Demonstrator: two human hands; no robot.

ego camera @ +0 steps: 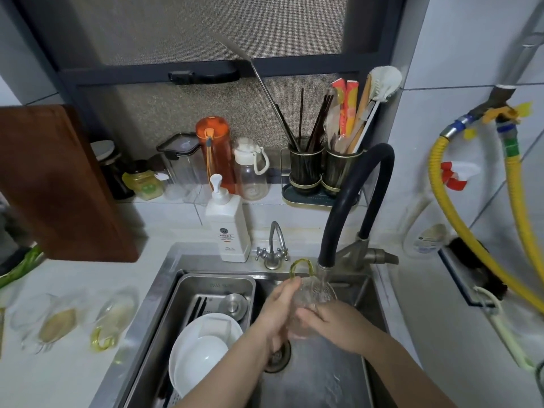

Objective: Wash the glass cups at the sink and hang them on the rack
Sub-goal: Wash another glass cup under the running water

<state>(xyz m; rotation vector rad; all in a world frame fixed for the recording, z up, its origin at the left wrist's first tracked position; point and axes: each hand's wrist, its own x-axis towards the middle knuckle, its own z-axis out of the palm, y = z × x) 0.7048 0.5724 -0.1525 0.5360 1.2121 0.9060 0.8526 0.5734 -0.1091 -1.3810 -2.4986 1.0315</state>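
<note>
A clear glass cup (316, 293) with a yellow handle sits under running water from the black faucet (350, 201), over the steel sink (318, 378). My left hand (279, 307) wraps its left side near the handle. My right hand (326, 322) grips its lower right side. Both hands hold the cup. More glass cups lie on the white counter at left: one with a yellow handle (113, 319) and two others (44, 322) beside it.
A steel drain tray (212, 285) in the sink's left half holds white plates (203, 351). A soap pump bottle (228, 228), a small tap (272, 245), bottles, utensil holders (321, 172), a wooden cutting board (59, 184) and yellow hoses (518, 201) surround the sink.
</note>
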